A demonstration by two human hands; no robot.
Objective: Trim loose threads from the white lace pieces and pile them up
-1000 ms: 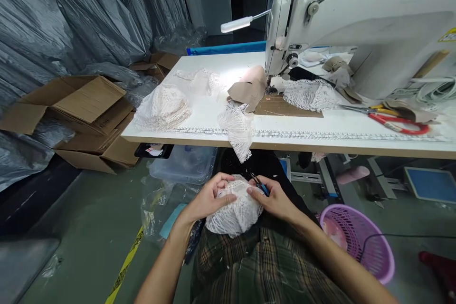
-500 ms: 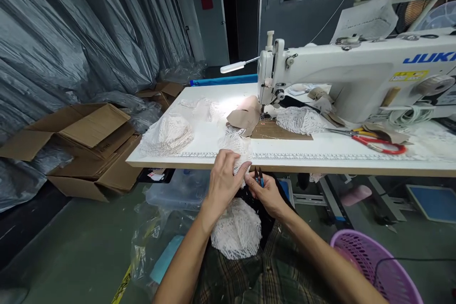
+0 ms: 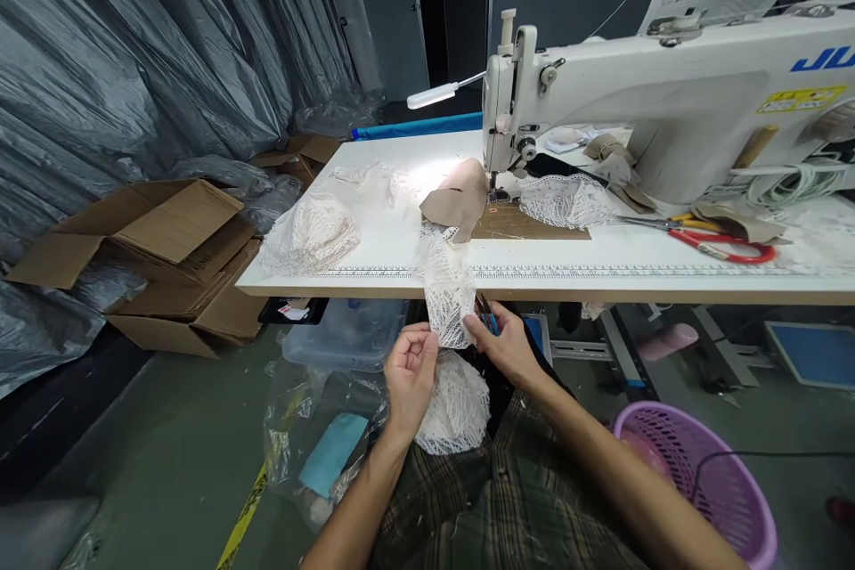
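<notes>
A strip of white lace (image 3: 449, 298) hangs over the table's front edge. My left hand (image 3: 410, 370) pinches its lower left corner. On the other side my right hand (image 3: 502, 340) grips small thread snips (image 3: 491, 321) with blue handles, blades pointing up, while its thumb rests at the lace's right edge. A rounded bundle of white lace (image 3: 454, 405) lies on my lap below. Above the strip, brown and pinkish fabric pieces (image 3: 460, 200) lie beside the needle of the white sewing machine (image 3: 508, 134).
More lace (image 3: 313, 236) is heaped on the white tabletop (image 3: 380, 263) at left, with another piece (image 3: 565, 200) right of the needle. Red-handled scissors (image 3: 721, 245) lie further right. A purple basket (image 3: 754, 499) stands on the floor at right, open cardboard boxes (image 3: 174, 258) at left.
My left hand has moved down off the table edge to the strip's lower corner, so the lace now hangs spread out. My right hand keeps the snips, slightly higher. The view has shifted a little.
</notes>
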